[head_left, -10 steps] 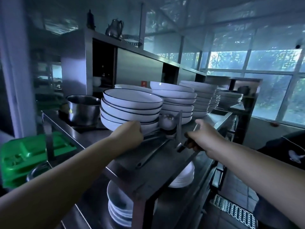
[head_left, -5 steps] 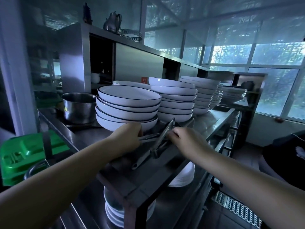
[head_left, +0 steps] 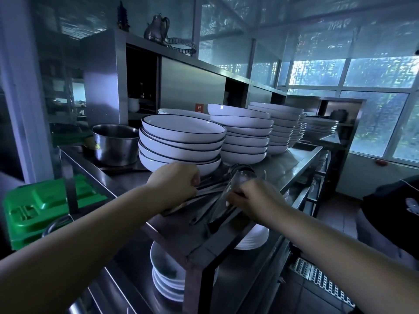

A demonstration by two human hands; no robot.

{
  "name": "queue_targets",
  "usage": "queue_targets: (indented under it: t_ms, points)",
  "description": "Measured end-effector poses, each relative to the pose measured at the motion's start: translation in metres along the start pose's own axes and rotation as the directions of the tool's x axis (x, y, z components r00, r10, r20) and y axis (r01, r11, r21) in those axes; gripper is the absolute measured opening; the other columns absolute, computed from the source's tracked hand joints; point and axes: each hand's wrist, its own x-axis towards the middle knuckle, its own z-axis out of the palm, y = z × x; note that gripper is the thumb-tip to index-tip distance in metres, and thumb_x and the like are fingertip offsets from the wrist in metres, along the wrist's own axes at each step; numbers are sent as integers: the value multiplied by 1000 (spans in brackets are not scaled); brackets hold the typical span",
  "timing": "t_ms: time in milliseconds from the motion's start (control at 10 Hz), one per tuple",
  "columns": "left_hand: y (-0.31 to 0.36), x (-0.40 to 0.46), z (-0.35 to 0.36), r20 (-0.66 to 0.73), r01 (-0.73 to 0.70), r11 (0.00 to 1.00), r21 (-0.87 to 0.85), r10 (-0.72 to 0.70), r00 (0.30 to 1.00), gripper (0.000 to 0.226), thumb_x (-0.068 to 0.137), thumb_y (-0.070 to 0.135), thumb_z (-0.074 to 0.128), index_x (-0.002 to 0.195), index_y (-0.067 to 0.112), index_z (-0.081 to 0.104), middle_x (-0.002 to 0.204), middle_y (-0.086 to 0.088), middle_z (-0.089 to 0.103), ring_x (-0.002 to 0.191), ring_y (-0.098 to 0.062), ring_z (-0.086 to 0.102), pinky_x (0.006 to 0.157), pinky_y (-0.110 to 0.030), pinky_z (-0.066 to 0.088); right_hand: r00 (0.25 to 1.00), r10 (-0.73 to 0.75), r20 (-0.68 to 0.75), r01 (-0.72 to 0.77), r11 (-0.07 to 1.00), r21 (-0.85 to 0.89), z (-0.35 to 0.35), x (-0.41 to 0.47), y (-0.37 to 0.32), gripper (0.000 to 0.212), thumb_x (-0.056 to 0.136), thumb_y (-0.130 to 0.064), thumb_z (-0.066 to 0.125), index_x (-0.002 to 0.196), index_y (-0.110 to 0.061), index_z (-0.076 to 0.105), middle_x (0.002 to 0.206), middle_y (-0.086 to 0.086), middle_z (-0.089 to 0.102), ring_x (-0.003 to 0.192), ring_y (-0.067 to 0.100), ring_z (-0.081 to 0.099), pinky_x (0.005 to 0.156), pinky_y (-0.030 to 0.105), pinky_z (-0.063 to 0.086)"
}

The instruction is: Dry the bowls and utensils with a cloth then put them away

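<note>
Right hand (head_left: 254,200) lowered onto ladles (head_left: 217,200), left hand (head_left: 179,184) gripping handles (red label unreadable)

Both your arms were stretched forward, bare to above the elbow, forearms converging toward the middle. Your left hand (head_left: 175,181) was fisted, knuckles up, back of the hand toward the camera, fingers curled around utensil handles (head_left: 210,189). Your right hand (head_left: 251,198) sat just to the right and slightly lower, wrist bent a little inward, fingers curled down and pinching the same bundle of handles; one fingertip (head_left: 227,203) showed at its left edge. The hands were near each other but not touching.
</note>
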Motion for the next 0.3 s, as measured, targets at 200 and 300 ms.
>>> queue_targets:
  t_ms: [200,300]
  points:
    - [8,-22,-16,-120,-9,1000,-18,7,993,8,79,29,56,85,31,62,86,8,65,78,-19,57,60,-27,43,997,59,-40,-57,997,55,-9,-3,-16,26,86,-39,56,74,-21,70,52,-7,54,50,-1,50,50,20,35]
    - [17,-39,-26,-214,-62,998,25,66,975,11,82,30,53,86,29,63,84,5,66,80,-23,58,59,-27,37,995,1,-97,-11,995,-103,-17,-14,-29,33,89,-38,55,71,-12,64,58,2,56,56,12,54,53,30,40]
